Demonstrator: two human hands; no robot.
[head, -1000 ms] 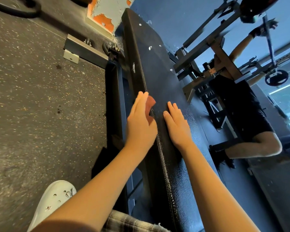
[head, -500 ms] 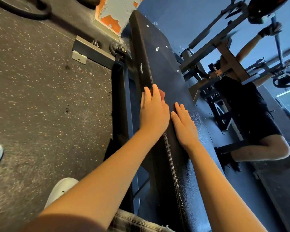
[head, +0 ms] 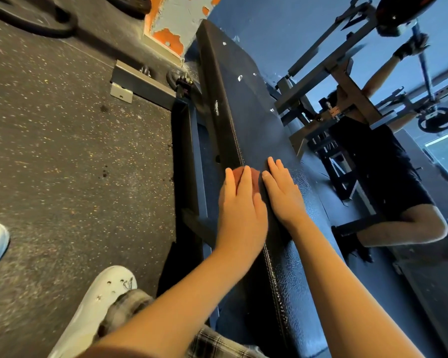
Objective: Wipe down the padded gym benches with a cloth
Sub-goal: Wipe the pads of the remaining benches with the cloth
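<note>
centre frame: my left hand (head: 241, 213), fingers straight, presses the reddish cloth (head: 255, 177) on the bench pad (head: 246, 112); my right hand (head: 285, 197) lies flat, released, just beside it.

Padded surface (head: 246, 120): long, narrow, covered in dark pebbled vinyl. It runs from the near bottom edge up to the far top centre. A stitched seam follows its left edge, and the side panel drops away left of it. Small pale scuffs mark the far half. The near half looks glossy.

Cloth (head: 255, 177): reddish-brown, bunched and mostly hidden. It lies on the seam about midway along, pressed under the straight fingers of the left hand (head: 239, 210). Only its far edge shows between and beyond the fingers.
</note>
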